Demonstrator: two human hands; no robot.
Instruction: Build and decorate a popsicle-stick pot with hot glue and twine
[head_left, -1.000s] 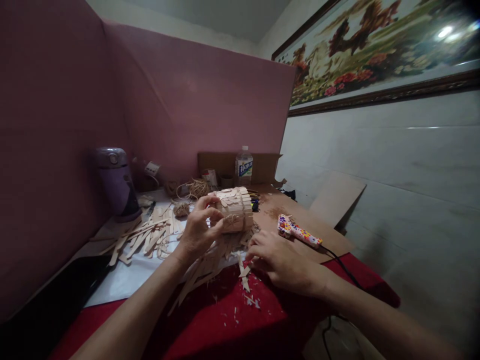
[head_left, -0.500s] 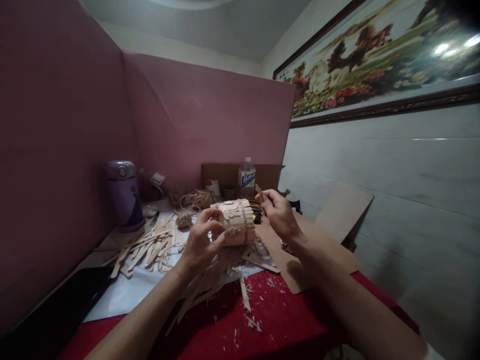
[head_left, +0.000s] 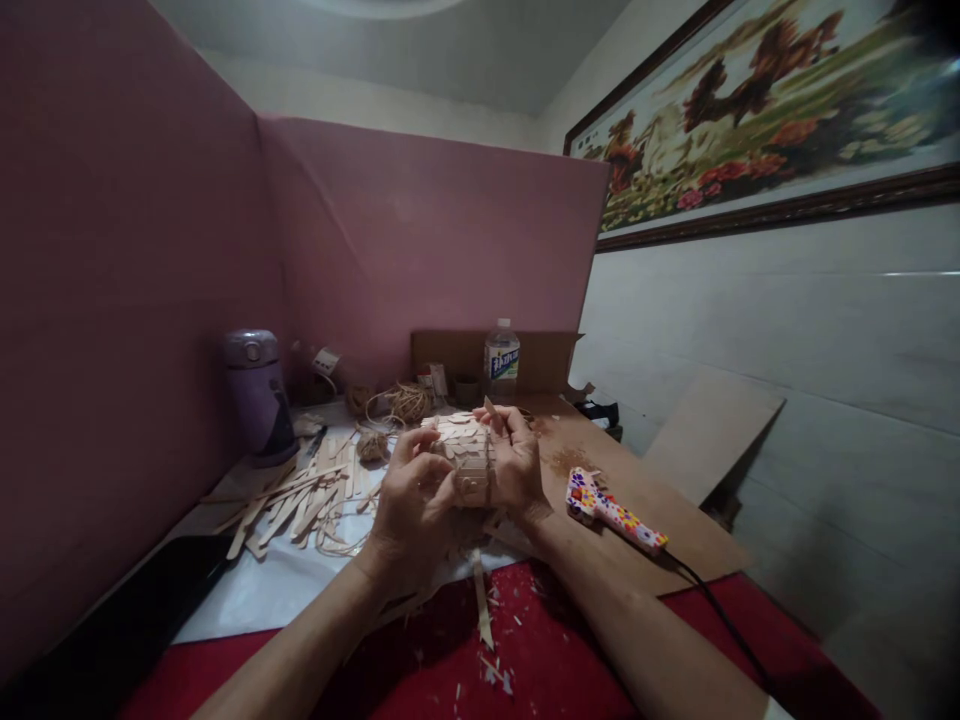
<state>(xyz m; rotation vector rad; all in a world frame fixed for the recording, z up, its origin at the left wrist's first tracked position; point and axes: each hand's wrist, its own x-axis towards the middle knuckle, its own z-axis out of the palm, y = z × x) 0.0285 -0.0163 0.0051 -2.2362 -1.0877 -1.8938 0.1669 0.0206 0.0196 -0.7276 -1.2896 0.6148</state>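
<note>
A small box-like piece built of pale wooden sticks (head_left: 466, 455), with twine around it, is held up over the table's middle. My left hand (head_left: 412, 490) grips its left side, thumb and fingers on the front and top. At its right side is my right hand (head_left: 516, 462), its fingers closed on a short wooden stick piece (head_left: 490, 406) that points up by the top right edge. The palm side of my right hand hides the right end of the stick piece.
Loose sticks (head_left: 300, 500) lie on white paper at left, near a purple flask (head_left: 259, 400). Twine balls (head_left: 409, 402) and a bottle (head_left: 502, 358) stand behind. A flowered glue gun (head_left: 615, 515) with a cord rests on cardboard (head_left: 697, 555) at right.
My right hand has moved left and down with its stick piece, up against the stick-built box. The glue gun, mostly hidden before, now shows. The view has shifted slightly.
</note>
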